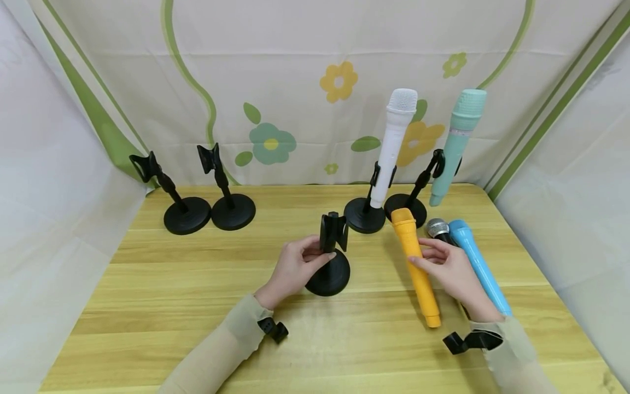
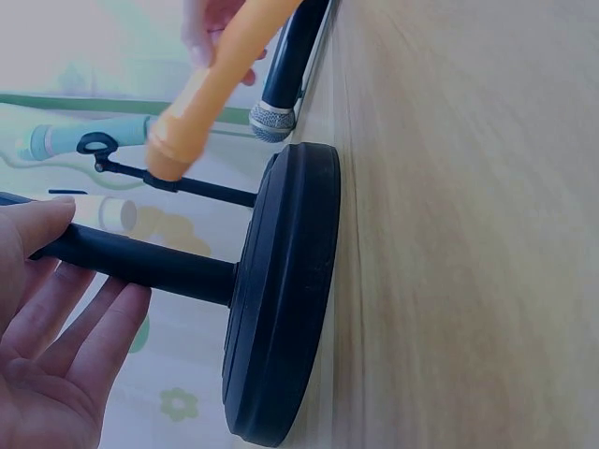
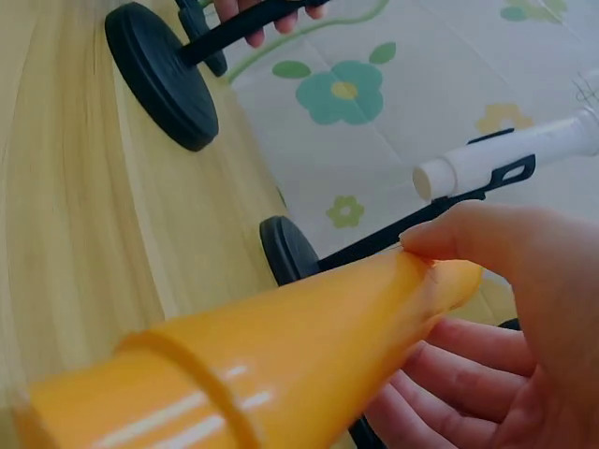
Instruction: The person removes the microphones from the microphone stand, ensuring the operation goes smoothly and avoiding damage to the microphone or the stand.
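Note:
With the thumb and fingers of my left hand point(image 1: 301, 264) I grip the post of a black microphone stand point(image 1: 331, 276) near the middle of the table. Its clip points up, and the round base point(image 2: 285, 295) sits at the wooden surface in the left wrist view. My right hand point(image 1: 450, 273) pinches an orange microphone point(image 1: 417, 268) around its middle, head end pointing away from me. In the right wrist view the orange microphone point(image 3: 271, 346) runs from the near lower left to between thumb and fingers. A black microphone point(image 1: 439, 230) and a blue microphone point(image 1: 479, 265) lie beside the right hand.
At the back right, a white microphone point(image 1: 394, 145) and a mint green microphone point(image 1: 459, 145) lean upright in black stands. Two bare stands, one farther left point(image 1: 187, 215) and its neighbour point(image 1: 233, 212), occupy the back left. A patterned curtain point(image 1: 295, 33) borders the wooden table point(image 1: 197, 306).

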A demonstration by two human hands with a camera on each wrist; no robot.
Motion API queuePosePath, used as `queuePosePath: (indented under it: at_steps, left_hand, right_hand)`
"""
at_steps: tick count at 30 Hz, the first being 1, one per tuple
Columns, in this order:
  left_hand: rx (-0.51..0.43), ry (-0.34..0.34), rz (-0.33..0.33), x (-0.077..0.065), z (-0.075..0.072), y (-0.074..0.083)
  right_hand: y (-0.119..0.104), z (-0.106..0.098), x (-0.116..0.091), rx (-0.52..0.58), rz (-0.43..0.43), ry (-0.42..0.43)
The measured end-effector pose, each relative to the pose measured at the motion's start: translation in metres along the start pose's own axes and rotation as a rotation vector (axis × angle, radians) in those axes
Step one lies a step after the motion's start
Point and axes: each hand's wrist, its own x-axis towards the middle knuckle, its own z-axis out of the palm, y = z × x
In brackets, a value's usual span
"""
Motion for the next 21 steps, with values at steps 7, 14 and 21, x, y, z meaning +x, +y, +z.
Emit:
queuePosePath:
  at_steps: [7,14,21]
  left_hand:
    - [-0.006,0.014,-0.035,0.001,0.002,0.003]
    - [0.005,0.020,-0.049,0.000,0.002,0.012]
    - [0.018,0.033,-0.067,-0.001,0.002,0.034]
  right_hand:
    - [0.011,-0.004,0.000,-0.051,0.037,-0.005]
    - [0.016,-0.006,-0.001,-0.153,0.044,0.000]
    - [0.016,-0.006,-0.001,-0.204,0.046,0.001]
